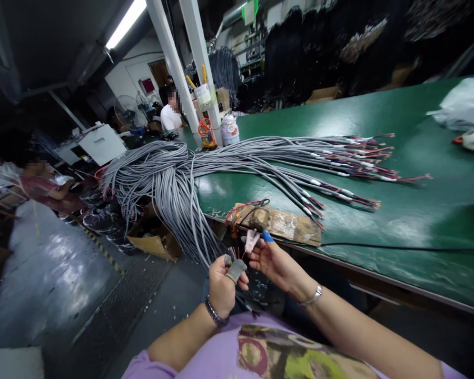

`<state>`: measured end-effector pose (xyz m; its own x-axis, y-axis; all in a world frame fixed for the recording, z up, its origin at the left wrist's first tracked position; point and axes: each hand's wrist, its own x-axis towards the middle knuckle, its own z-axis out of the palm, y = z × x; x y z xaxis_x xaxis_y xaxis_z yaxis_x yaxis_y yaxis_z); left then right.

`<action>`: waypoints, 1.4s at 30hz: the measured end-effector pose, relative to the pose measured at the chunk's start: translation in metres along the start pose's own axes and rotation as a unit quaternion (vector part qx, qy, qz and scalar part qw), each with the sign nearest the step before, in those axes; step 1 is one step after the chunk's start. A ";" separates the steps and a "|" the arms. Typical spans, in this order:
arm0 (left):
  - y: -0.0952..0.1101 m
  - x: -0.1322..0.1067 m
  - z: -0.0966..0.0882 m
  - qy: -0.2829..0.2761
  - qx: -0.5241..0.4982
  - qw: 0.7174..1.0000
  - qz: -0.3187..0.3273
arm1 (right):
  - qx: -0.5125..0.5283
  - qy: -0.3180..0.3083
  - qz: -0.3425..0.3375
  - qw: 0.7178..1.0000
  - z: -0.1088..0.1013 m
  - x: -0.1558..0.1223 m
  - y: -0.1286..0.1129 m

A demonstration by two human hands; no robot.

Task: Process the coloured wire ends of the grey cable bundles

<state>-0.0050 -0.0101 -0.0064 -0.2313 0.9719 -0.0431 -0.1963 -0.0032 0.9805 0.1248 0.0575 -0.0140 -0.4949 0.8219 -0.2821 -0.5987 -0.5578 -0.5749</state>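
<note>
My left hand point(222, 287) is closed on the end of a cable, its thumb wrapped in grey tape. Several thin coloured wires point(233, 253) fan upward out of that grip. Close to its right is my right hand point(276, 266), with a blue cover on one fingertip and pale wrapping on another. Its fingers are bent together near a red wire that leans towards them; what they pinch is too small to make out. Just beyond both hands, a worn wooden board point(292, 227) lies at the table edge, with a lumpy fixture and red and black leads on it.
A big bundle of grey cables point(174, 173) lies across the green table point(418, 210) and hangs over its left edge. Their stripped ends point right. A cardboard box point(158, 245) stands on the floor below. White posts point(199, 58) rise behind; other people sit further left.
</note>
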 end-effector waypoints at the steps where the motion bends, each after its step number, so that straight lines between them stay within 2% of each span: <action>1: 0.002 0.000 0.001 0.001 0.000 1.000 0.000 | -0.014 -0.005 -0.003 1.000 0.001 0.000 -0.002; 5: 0.007 0.004 0.007 0.005 -0.003 1.000 -0.006 | -0.059 -0.007 -0.021 0.998 0.002 0.002 -0.005; 11: 0.008 0.011 0.014 0.011 -0.012 1.000 -0.024 | -0.044 0.009 -0.018 0.999 0.004 0.003 -0.004; 17: 0.000 0.011 0.012 0.009 -0.002 1.000 -0.025 | -0.037 0.028 -0.035 0.998 0.005 0.005 -0.004; 26: 0.001 0.007 0.010 0.009 0.008 1.000 -0.011 | -0.030 0.028 -0.051 0.998 0.006 0.006 -0.001; 33: -0.006 0.009 0.009 -0.005 0.018 1.000 -0.001 | -0.021 0.019 -0.050 0.998 0.007 0.004 0.000; 37: -0.007 0.009 0.008 -0.007 0.012 1.000 -0.001 | -0.007 0.021 -0.033 0.999 0.006 0.004 0.002; 42: -0.008 0.003 0.001 -0.008 0.010 1.000 -0.012 | 0.034 0.063 0.019 0.997 0.001 0.000 0.000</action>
<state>-0.0026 -0.0070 -0.0146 -0.2122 0.9752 -0.0632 -0.1817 0.0242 0.9831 0.1244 0.0573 -0.0136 -0.4372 0.8056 -0.3999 -0.6245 -0.5919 -0.5096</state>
